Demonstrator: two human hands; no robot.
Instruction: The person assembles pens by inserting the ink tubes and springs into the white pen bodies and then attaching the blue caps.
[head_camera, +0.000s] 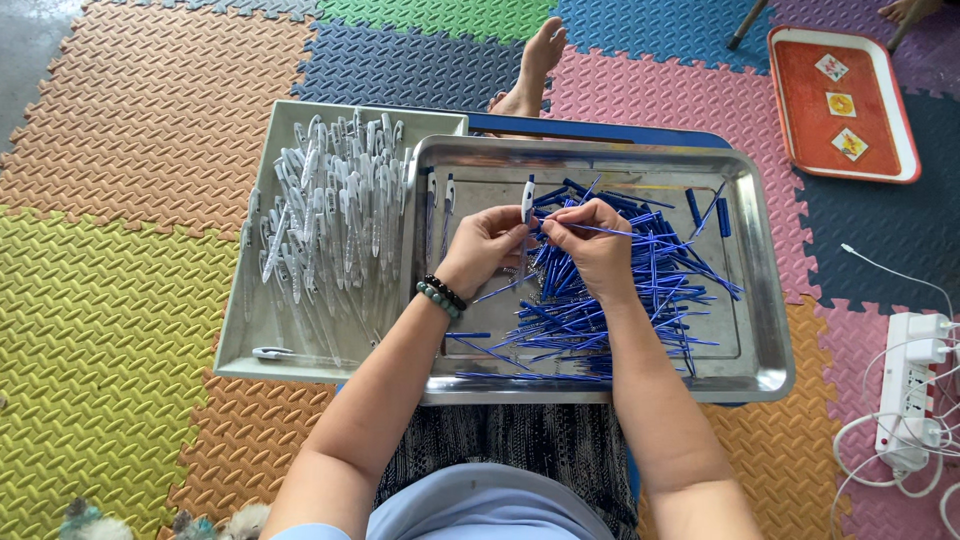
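Note:
My left hand (482, 247) holds a white and clear pen barrel (527, 201) upright above a steel tray (768, 330). My right hand (594, 243) pinches a thin blue refill (612, 231) level, its end at the barrel. Under both hands lies a heap of blue refills (600, 305) in the steel tray. Bead bracelets sit on my left wrist (440, 296).
A grey tray (262, 350) at the left is packed with several white pens (330, 215). A red tray (845, 105) lies on the coloured foam mats at the upper right. A white power strip (908, 390) with cables is at the right. A bare foot (535, 68) rests beyond the trays.

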